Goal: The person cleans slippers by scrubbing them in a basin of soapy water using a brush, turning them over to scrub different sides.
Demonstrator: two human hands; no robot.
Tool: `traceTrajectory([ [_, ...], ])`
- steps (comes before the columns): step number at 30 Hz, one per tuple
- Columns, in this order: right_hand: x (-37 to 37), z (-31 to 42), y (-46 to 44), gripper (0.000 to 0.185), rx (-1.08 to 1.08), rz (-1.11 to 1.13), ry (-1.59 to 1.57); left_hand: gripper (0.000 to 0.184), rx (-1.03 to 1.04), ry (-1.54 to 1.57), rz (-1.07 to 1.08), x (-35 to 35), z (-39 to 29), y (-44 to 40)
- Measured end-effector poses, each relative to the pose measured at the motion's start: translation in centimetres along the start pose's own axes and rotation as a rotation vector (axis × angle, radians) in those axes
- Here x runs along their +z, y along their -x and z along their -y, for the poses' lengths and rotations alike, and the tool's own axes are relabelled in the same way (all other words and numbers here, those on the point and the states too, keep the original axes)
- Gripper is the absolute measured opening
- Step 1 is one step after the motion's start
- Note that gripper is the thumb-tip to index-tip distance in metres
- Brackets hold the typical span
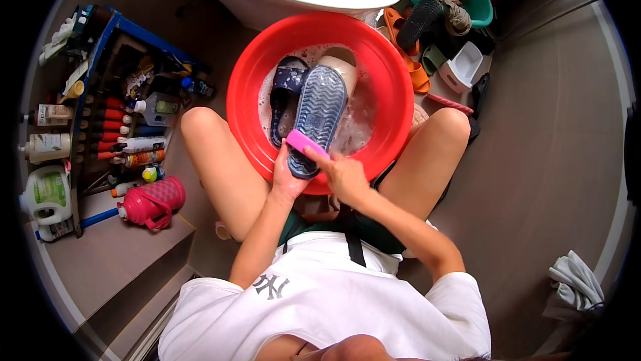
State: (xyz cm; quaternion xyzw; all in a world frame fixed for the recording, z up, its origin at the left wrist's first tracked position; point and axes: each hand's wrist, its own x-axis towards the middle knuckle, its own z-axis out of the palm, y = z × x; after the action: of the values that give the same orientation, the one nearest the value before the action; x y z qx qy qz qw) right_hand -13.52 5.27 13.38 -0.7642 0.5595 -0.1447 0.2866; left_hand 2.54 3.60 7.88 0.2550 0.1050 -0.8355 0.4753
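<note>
A blue slipper (320,107) is tilted over the near rim of the red basin (390,94), its grooved sole facing up. My left hand (288,177) grips its near end from the left. In my right hand (344,175) is a pink brush (306,143), pressed on the sole close to that end; its bristles are hidden. Soapy water (360,117) fills the basin's bottom. A dark patterned slipper (287,84) lies in it at the left, and a beige slipper (342,64) sits partly behind the blue one.
A white toilet (314,2) stands behind the basin. Orange sandals (417,75), a white container (462,67) and a green tub (482,14) are at the back right. Left, a shelf of bottles (50,147) stands near a pink thermos (155,202).
</note>
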Motion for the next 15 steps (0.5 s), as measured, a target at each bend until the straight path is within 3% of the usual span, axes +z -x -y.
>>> traceTrajectory([
  [2, -1.6, -1.5, -2.6, 0.059, -0.069, -0.055, 0.131, 0.056, -0.006, -0.002, 0.111, 0.2, -0.2, 0.2],
  [7, -2.9, -6.1, -11.2, 0.051, -0.089, -0.193, 0.335, 0.061, -0.030, -0.030, 0.084, 1.3, -0.6, 0.5],
  [10, -4.7, -8.2, -14.7, 0.048, 0.172, -0.310, 0.210, 0.063, -0.044, -0.047, 0.067, 0.3, -0.5, 0.5],
  [13, -2.8, -9.8, -15.0, 0.038, 0.327, -0.267, 0.069, 0.065, -0.041, -0.025, 0.119, 0.8, -0.5, 0.4],
  [15, -1.8, -9.8, -14.1, 0.041, 0.223, -0.283, 0.182, 0.064, -0.053, 0.003, 0.142, 1.7, -0.5, 0.6],
])
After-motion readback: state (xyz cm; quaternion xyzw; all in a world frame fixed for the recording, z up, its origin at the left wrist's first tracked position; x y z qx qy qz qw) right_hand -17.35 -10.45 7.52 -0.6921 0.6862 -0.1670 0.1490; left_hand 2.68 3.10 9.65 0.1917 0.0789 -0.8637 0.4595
